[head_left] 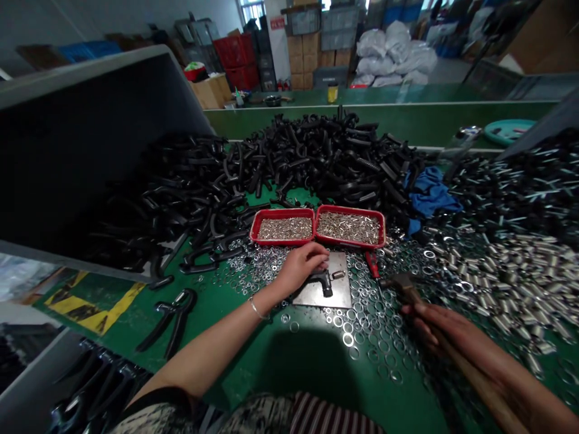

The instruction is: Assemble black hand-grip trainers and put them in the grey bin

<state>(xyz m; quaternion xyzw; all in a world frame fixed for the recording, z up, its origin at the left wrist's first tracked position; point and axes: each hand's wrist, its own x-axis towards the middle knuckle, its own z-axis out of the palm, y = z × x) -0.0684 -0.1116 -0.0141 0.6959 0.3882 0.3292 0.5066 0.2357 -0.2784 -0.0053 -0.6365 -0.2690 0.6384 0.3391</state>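
Gripping a hammer point(470, 376) in your right hand point(447, 322), you had your left hand point(307, 260) bunched, hold unclear, over the black handle point(326, 284) on the metal plate point(340, 299), seemingly light, stiff, best pinned by its long end!

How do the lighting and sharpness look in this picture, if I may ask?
In the head view, a dark shadow falls across the green table before the person; there too, the grey bin's interior sinks almost to black, the window glares white, and the metal plate looks pale; the head view's background is softer.
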